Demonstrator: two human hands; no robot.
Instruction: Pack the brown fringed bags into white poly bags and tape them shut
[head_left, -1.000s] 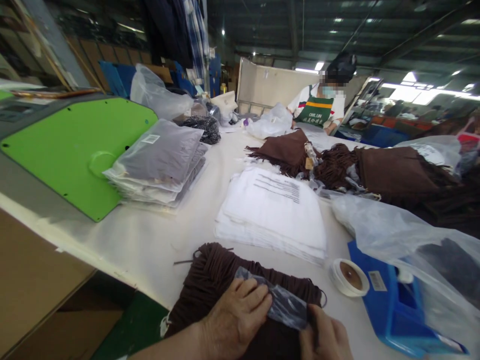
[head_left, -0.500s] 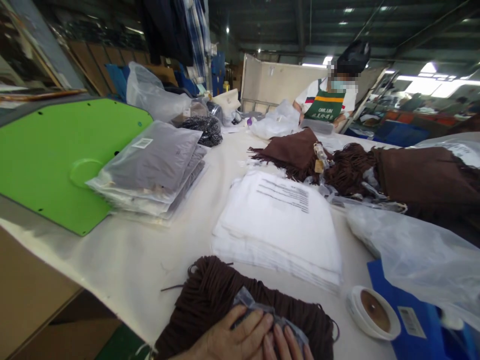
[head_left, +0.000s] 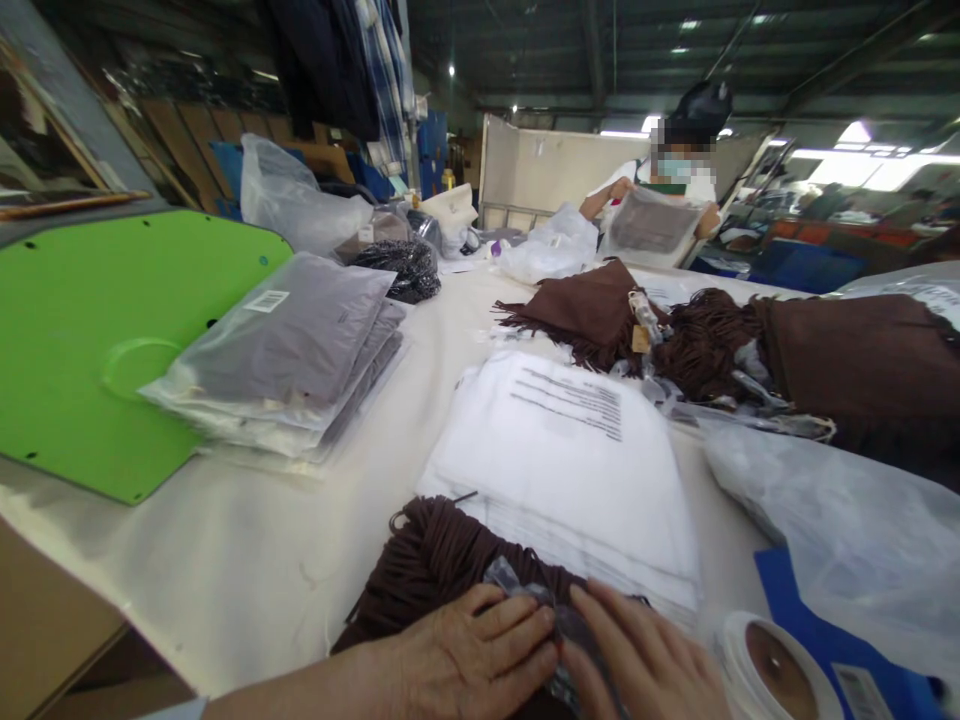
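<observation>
A dark brown fringed item (head_left: 439, 555), which looks like a bag, lies at the table's near edge. Crumpled clear plastic (head_left: 566, 640) rests on top of it. My left hand (head_left: 480, 650) lies over the plastic and fringe from the left, fingers stretched out. From the right, my right hand (head_left: 645, 655) rests on the same plastic with its fingers extended. The fingertips of both hands come close together at the middle. Just beyond the fringe sits a stack of white printed bags (head_left: 555, 450). The lower part of the brown item is out of frame.
Grey items in clear bags (head_left: 292, 340) are stacked left, partly over a green board (head_left: 67, 330). More brown fringed pieces (head_left: 585, 310) and plastic sheeting (head_left: 825, 510) lie right, near a tape roll (head_left: 780, 665). Across the table a person (head_left: 660, 200) holds up a bagged item.
My hands have moved slightly up and apart on the plastic, the right one now further right. Across the table, the person has lifted a bagged item. The view has shifted a little.
</observation>
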